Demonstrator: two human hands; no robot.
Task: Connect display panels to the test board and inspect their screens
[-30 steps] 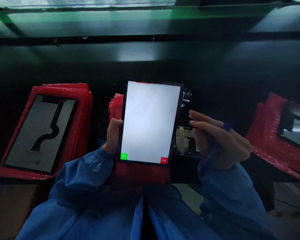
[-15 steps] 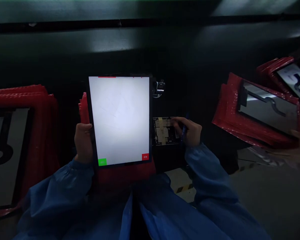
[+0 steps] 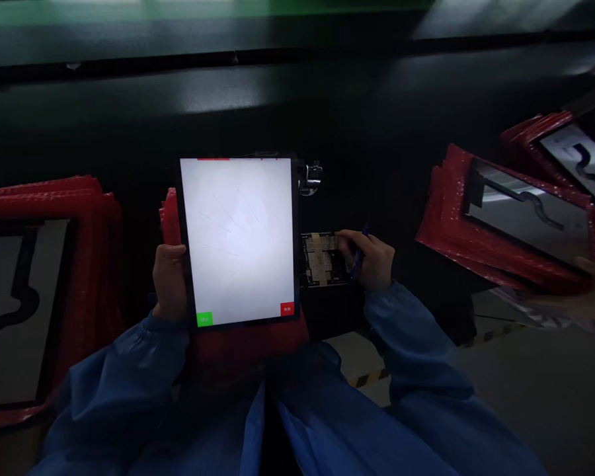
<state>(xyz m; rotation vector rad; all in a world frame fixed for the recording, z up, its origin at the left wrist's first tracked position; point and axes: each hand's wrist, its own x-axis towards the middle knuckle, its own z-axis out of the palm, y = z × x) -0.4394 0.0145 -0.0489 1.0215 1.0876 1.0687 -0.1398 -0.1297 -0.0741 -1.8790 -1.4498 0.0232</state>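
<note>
My left hand (image 3: 170, 284) grips the left edge of a lit tablet-sized display panel (image 3: 240, 244), thumb at the front. The screen is white, with thin dark lines across it, a green box at lower left and a red one at lower right. To its right lies a circuit board (image 3: 320, 261) with pale tape over it. My right hand (image 3: 378, 262) is closed around a blue-purple pen (image 3: 357, 261), and its fingertips are at the board's right part. Whether they press on it I cannot tell. The panel hides what is behind it.
Red bubble-wrap sleeves (image 3: 92, 297) with a panel on top are stacked at the left. More red sleeves (image 3: 443, 211) with panels lie at the right, where another person's hand (image 3: 592, 291) reaches in. A shiny metal piece (image 3: 311, 177) stands behind the board.
The view has shifted slightly. The pen in my right hand leans more to the right at its top. My left hand keeps its grip on the panel, and its white screen stays lit.
</note>
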